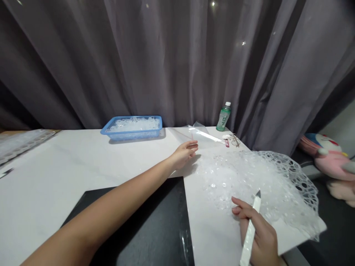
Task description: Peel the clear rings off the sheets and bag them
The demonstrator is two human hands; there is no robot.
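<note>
Head view shows a person at a white table [69, 155], both arms out and each hand busy in its own spot. Left hand [183, 154] is stretched way out over the middle, palm side turned towards the right, right by a clear plastic film [203, 133] lying near the back edge. Its fingers are loosely bent and slightly apart; can't tell whether the tips actually touch the film.

Right hand [259, 231] is down at the near right with a white pen-like tool [250, 234] gripped in it, dark pointed tip aimed up and away. That hand is closed on the tool, though the fingertips poke out to the left of it. Just beyond it there's a big spread of clear plastic pieces [235, 181], with a holey plastic sheet [301, 177] along the far right side, drooping past the table edge.

As for the rest: a black mat [149, 225] sits under the left forearm, and a blue basket [131, 135] full of whitish translucent bits stands at the back, left of the film. Over to the film's right is a green bottle [223, 117] with a white cap, upright, grey curtain [155, 62] hanging behind everything.
</note>
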